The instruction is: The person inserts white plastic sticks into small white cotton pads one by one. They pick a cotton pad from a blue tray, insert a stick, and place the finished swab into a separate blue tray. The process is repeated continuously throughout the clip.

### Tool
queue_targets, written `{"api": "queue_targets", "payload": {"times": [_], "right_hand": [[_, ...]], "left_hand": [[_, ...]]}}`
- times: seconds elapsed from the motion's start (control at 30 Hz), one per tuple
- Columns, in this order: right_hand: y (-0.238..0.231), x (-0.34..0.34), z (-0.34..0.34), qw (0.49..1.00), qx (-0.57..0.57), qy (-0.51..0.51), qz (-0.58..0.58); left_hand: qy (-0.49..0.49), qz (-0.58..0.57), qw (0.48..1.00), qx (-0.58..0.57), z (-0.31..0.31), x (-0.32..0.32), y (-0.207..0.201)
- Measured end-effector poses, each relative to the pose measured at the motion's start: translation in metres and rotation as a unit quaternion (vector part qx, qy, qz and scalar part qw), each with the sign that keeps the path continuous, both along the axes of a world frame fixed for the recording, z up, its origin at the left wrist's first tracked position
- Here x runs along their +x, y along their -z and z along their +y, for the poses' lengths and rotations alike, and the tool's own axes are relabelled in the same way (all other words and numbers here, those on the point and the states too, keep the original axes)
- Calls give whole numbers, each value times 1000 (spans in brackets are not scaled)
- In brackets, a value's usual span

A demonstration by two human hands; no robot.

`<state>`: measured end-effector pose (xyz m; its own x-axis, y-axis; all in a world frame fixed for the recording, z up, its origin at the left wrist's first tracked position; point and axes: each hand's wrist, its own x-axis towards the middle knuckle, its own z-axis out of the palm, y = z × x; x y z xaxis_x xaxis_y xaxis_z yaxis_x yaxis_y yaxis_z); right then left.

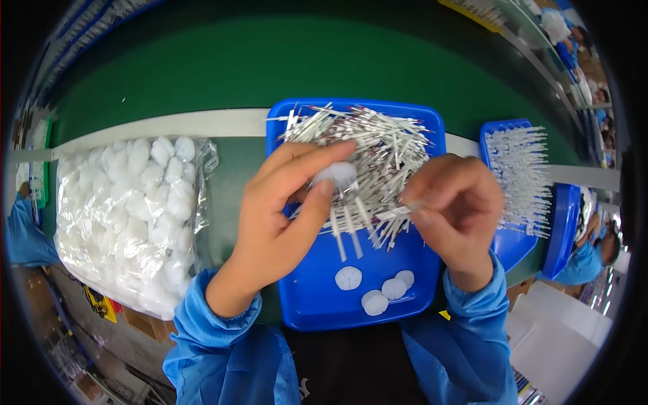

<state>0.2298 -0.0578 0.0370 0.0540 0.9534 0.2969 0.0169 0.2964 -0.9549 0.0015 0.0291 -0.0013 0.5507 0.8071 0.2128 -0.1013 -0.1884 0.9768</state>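
Note:
My left hand (pixel 273 212) is closed around a round white pad (pixel 337 174), thumb and fingers at its edge. Thin white sticks (pixel 347 233) hang down from under the pad. In a pinch between thumb and forefinger, my right hand (pixel 462 209) holds a thin white stick (pixel 394 213) that points toward the left hand. Both hands are over a blue tray (pixel 310 300). Its far part bears a heap of loose white sticks (pixel 385 152), some with dark reddish ends. Several round white discs (pixel 348 278) lie in the near part.
A clear bag (pixel 121 223) full of white round pads lies at left. To the right, a blue bin (pixel 506 125) bears upright rows of white sticks (pixel 516 175), with another blue bin (pixel 559 233) beside it. The bench top (pixel 229 61) is green. Co-workers in blue sleeves (pixel 30 236) show at both edges.

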Motion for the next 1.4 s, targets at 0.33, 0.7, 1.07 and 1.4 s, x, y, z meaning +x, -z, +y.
{"api": "queue_targets", "payload": {"times": [0.33,0.7,1.07,1.4], "right_hand": [[21,-8,4,954,31,86,-285],[16,-15,-4,959,-47,105,-260],[32,-15,4,905,52,149,-396],[33,-14,7,888,128,122,-424]], "left_hand": [[-27,-22,999,-34,-4,0,3],[-55,103,983,145,-3,4,-4],[-66,194,917,342,-7,7,-9],[-65,224,933,275,-20,5,-17]]}}
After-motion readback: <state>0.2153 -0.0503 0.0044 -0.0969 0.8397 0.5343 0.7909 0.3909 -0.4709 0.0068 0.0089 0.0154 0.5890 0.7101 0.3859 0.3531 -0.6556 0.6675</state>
